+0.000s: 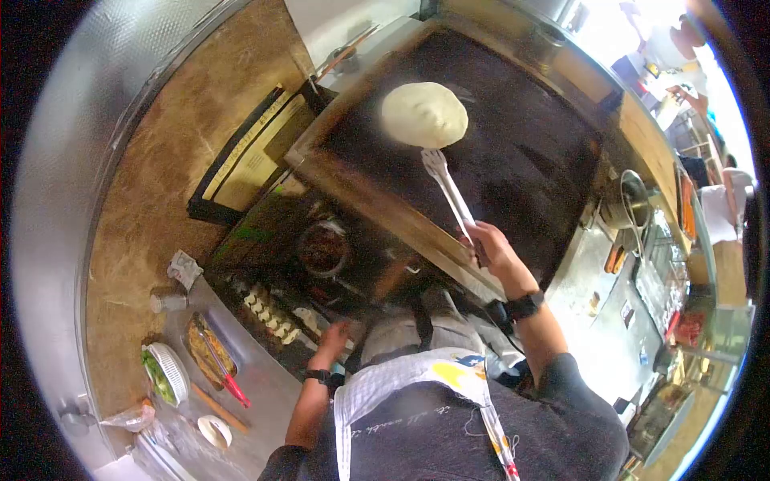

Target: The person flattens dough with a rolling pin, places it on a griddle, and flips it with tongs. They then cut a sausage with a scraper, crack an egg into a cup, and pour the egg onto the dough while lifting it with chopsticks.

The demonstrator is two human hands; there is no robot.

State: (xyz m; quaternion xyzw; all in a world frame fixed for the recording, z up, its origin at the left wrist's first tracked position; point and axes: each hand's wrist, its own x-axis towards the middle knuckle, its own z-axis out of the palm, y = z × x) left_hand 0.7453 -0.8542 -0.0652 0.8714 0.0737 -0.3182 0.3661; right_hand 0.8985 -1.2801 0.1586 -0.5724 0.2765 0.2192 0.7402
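My right hand (491, 247) is closed around the handle of metal tongs (451, 191), which reach out over a dark griddle (513, 120). The tips of the tongs are at the near edge of a round, pale flatbread (425, 115) lying on the griddle. Down at the left, by my waist, my left hand (338, 335) has its fingers curled; what it holds, if anything, is too small and dim to make out. A tray of pale pieces in rows (271, 318) lies to the left of that hand.
A pot (323, 247) sits below the griddle's left edge. Red-handled tongs (233, 389) rest on a food tray at the lower left, near a white basket of greens (164, 373). A metal pot (624, 202) stands at the right. People are at the upper right.
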